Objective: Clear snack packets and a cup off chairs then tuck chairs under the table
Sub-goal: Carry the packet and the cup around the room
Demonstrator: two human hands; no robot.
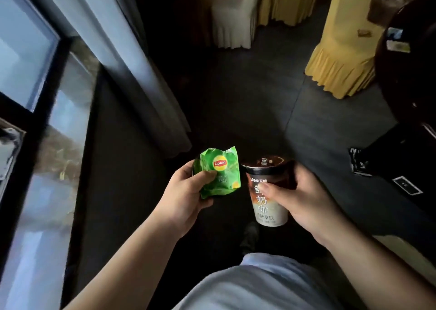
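Note:
My left hand grips crumpled green Lipton snack packets, thumb pressed on the front. Right beside them, my right hand is wrapped around a brown and white coffee cup with a sealed dark lid, held upright. Both are held in front of my body above the dark floor. A chair in a white cover stands far back. A chair in a yellow cover stands at the right. No table top can be made out.
A window and a grey curtain run along the left. More yellow fabric hangs at the back. A dark round object and a black case with white marks are at the right. Dark carpet lies ahead.

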